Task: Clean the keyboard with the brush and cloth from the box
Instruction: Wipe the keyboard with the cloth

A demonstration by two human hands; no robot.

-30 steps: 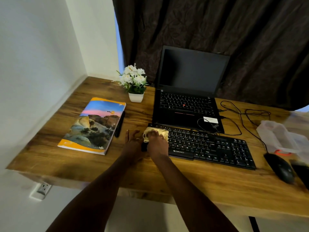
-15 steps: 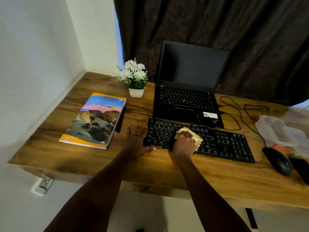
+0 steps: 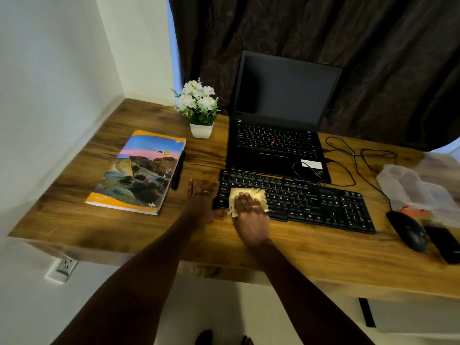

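Observation:
A black keyboard (image 3: pixel 311 202) lies on the wooden desk (image 3: pixel 298 252) in front of a laptop. A yellow cloth (image 3: pixel 258 195) is spread over the keyboard's left part. My right hand (image 3: pixel 249 215) presses flat on the cloth with straight fingers. My left hand (image 3: pixel 201 197) rests flat on the desk, touching the keyboard's left end. A clear plastic box (image 3: pixel 410 190) sits at the right with something orange-red at its near edge. I cannot make out a brush.
An open black laptop (image 3: pixel 278 145) stands behind the keyboard, with cables (image 3: pixel 358 160) to its right. A mouse (image 3: pixel 408 232) and a dark flat object (image 3: pixel 440 242) lie at the right. A book (image 3: pixel 142 170), pen (image 3: pixel 178 170) and flower pot (image 3: pixel 200 108) are on the left.
My right hand wiped the cloth from the keyboard's left end toward the middle, then came back to the left part. My left hand stayed at the keyboard's left end.

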